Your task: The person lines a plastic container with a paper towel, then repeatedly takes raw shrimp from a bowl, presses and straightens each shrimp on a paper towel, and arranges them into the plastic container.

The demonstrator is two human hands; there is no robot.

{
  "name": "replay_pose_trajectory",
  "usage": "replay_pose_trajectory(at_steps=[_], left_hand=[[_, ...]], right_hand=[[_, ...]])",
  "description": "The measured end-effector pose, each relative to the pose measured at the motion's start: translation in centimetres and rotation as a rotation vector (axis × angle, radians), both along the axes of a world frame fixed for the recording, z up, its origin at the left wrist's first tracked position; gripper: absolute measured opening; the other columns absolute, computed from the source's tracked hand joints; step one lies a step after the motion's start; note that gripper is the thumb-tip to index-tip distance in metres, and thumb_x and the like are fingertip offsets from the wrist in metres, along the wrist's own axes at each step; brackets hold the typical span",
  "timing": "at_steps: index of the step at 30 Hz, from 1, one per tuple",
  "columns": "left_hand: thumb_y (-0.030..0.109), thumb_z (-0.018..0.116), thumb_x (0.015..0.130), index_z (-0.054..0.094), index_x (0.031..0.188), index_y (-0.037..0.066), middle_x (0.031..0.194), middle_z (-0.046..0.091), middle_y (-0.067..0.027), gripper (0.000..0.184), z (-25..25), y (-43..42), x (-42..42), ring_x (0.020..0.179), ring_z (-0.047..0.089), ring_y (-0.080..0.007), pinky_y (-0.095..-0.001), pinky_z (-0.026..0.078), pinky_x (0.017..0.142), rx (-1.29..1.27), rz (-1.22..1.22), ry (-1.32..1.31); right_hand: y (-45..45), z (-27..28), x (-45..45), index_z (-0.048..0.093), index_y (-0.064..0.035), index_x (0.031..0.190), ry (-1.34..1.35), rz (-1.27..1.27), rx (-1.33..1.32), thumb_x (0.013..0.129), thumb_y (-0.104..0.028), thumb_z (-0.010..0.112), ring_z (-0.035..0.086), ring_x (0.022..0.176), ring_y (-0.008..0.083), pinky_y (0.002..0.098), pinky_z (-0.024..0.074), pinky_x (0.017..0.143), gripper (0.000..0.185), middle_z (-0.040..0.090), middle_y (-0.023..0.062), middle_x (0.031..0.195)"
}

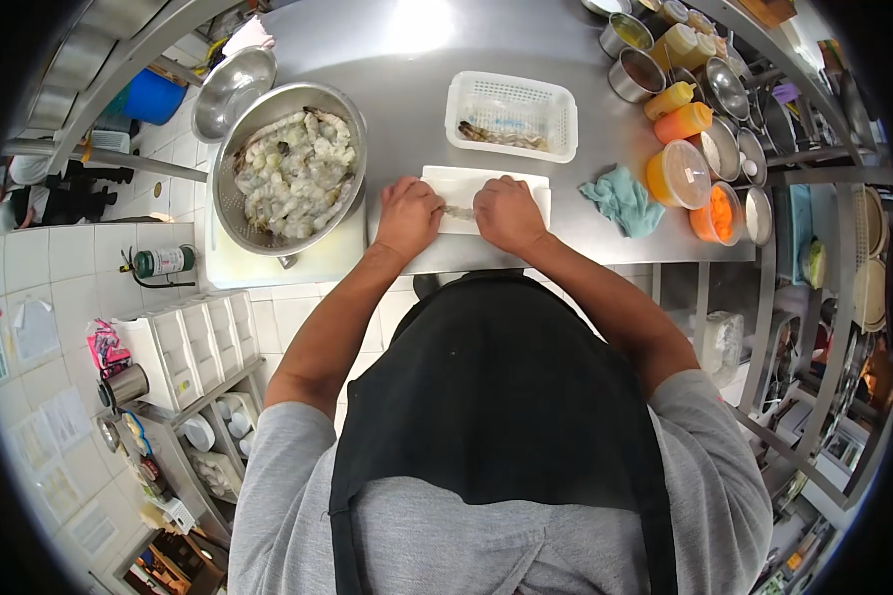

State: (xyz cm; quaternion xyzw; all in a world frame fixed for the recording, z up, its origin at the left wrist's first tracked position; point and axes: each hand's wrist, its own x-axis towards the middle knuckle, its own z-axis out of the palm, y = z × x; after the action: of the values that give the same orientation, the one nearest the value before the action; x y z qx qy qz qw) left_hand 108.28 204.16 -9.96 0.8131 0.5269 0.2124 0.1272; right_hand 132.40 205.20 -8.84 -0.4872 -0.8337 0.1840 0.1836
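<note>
Between my two hands a peeled shrimp [457,212] lies stretched low over a white board [456,180]. My left hand [409,215] is closed on its left end, fingers curled in. Around the right end, my right hand [509,212] is closed in the same way. The fingertips and the shrimp's two ends are hidden by the hands. Just behind the board stands a white perforated basket [460,89] with a few shrimp [501,137] along its near side. To the left, a steel colander [358,121] holds a heap of shrimp [293,177].
The colander rests on a pale cutting board [318,266] on the steel table [387,59]. At right lie a teal cloth [622,201], sauce bottles [683,122], an orange-filled tub [678,174] and steel pots [636,76]. Another steel bowl [233,94] stands behind the colander.
</note>
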Motion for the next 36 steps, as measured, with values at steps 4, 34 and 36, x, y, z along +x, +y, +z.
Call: replay_pose_trajectory(at_steps=[4,34,36], left_hand=[[0.015,0.082,0.083,0.083,0.095,0.013,0.102,0.074,-0.0023,0.012,0.3,-0.3,0.3,0.121,0.063,-0.0278,-0.0508,0.044,0.102,0.081,-0.018,0.031],[0.008,0.072,0.085,0.085,0.089,0.009,0.095,0.080,-0.0066,0.013,2.3,18.3,9.7,0.115,0.063,-0.0288,-0.0533,0.040,0.095,-0.045,-0.154,0.579],[0.006,0.072,0.084,0.085,0.091,0.010,0.098,0.080,-0.0068,0.016,3.0,18.6,9.6,0.115,0.063,-0.0292,-0.0528,0.041,0.095,-0.063,-0.159,0.557]], right_hand=[[-0.6,0.5,2.2,0.072,-0.0069,0.100,-0.015,0.001,0.044,0.083,-0.011,0.071,0.064,0.113,0.0354,0.0516,0.0508,0.096,0.018,0.069,0.0115,0.104],[17.4,0.5,8.4,0.080,-0.0089,0.108,-0.520,0.200,-0.125,0.089,-0.008,0.069,0.076,0.104,0.0368,0.0521,0.0597,0.090,0.022,0.079,0.0153,0.106],[17.5,0.7,8.6,0.081,-0.0083,0.105,-0.493,0.207,-0.161,0.089,-0.007,0.068,0.077,0.102,0.0379,0.0514,0.0603,0.089,0.021,0.080,0.0164,0.106]])
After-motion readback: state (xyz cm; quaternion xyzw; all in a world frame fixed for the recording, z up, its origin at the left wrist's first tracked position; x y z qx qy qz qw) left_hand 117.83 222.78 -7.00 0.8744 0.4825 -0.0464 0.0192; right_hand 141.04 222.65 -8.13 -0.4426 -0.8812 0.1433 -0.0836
